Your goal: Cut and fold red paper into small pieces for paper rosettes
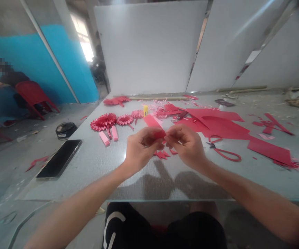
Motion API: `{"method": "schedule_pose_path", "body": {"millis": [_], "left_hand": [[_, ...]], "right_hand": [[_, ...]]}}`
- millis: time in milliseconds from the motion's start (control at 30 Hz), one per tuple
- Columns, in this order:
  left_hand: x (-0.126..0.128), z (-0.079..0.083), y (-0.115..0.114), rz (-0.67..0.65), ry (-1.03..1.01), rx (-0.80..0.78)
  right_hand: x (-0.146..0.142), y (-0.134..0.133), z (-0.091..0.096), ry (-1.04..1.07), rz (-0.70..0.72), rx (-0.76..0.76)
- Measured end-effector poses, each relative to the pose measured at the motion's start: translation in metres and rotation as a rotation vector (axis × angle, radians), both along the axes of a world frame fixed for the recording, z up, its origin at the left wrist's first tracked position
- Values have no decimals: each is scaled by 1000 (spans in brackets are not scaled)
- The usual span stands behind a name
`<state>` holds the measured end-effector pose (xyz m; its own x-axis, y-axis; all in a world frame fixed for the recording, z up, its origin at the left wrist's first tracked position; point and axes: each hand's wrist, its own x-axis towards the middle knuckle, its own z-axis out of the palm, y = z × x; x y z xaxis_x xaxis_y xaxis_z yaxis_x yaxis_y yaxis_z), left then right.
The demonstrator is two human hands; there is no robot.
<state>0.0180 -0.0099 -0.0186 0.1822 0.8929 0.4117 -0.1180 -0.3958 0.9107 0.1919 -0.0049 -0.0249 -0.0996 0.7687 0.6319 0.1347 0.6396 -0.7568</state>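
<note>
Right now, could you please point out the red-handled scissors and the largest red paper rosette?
Red-handled scissors [229,159], head view, on a handle loop.
Largest red paper rosette [103,122], head view, on its centre.

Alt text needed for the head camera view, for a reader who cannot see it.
The person's left hand and right hand pinch a strip of red paper over a table scattered with red paper scraps, red paper rosettes and scissors.

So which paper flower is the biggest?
The red pleated paper rosette furthest left: it is wider than the rosette beside it and the pinker one.
</note>
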Motion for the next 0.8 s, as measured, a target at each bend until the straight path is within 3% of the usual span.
{"method": "schedule_pose_path", "body": {"millis": [333, 800], "left_hand": [[-2, -4, 5, 8, 280, 194], [-7, -2, 10, -79, 306, 199]], "right_hand": [[0, 3, -3, -28, -10, -22], [1, 7, -3, 107, 56, -112]]}}
